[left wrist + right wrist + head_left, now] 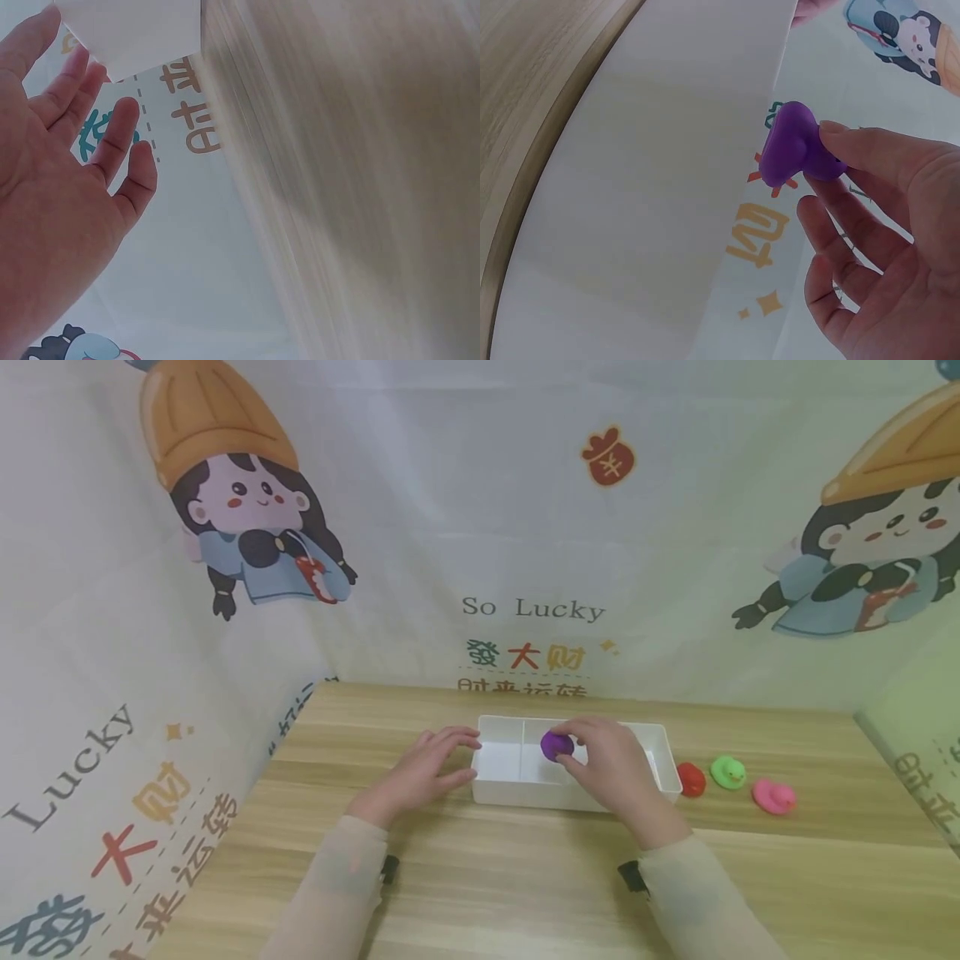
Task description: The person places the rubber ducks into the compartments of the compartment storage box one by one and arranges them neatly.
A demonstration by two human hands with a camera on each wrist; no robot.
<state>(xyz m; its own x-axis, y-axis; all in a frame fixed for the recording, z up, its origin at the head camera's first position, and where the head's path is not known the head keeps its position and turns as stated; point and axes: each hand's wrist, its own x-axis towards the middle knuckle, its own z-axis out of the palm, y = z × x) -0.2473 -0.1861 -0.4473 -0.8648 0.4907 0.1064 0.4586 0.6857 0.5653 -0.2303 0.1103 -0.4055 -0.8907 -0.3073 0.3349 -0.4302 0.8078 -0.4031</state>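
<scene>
A purple rubber duck (557, 746) is pinched between the thumb and fingers of my right hand (618, 768), above the long white box (525, 792). In the right wrist view the purple duck's smooth rounded body shows at the fingertips, while the other fingers curve loosely below it. My left hand (420, 772) is at the box's left end, its fingers extended and fingertips at the wall. The left wrist view shows that hand's spread fingers beside a corner of the white box (142, 34). A divider crosses the box near its left end; my right hand hides part of the interior.
On the wooden table (480, 885), right of the box, sit a red toy (692, 779), a green rubber duck (727, 772) and a pink rubber duck (774, 796). The red one is partly hidden by the box. Printed cloth (420, 527) hangs behind and beside the table.
</scene>
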